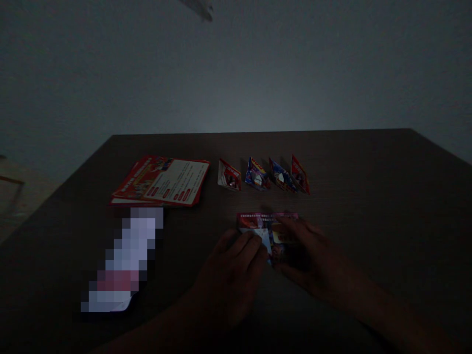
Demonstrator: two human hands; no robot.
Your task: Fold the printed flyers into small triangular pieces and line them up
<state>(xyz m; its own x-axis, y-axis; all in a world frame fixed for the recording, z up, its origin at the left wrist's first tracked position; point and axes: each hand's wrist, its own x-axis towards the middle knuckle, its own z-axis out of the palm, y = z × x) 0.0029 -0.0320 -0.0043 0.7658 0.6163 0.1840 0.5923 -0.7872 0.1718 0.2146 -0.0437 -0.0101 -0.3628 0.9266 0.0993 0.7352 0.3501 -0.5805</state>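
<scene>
A colourful printed sheet of paper [278, 241], with a pale folded flap on its left part, lies on the table in front of me. Over that left part, my left hand [239, 265] has its fingers bent close together, pressing on the flap. My right hand [313, 255] is closed around the right part of the sheet, fingers at the far side and thumb at the near edge. Its palm shades and hides the sheet's right end. Beyond the sheet stand several folded paper pieces [258, 176] in a row, red and blue with printed pictures.
To the left lies a stack of red-bordered printed sheets [177, 184]. Nearer me is a phone [123, 265] with a lit, blurred-out screen. All rest on a dark wooden table [350, 162] against a grey wall [258, 73]. The room is dim.
</scene>
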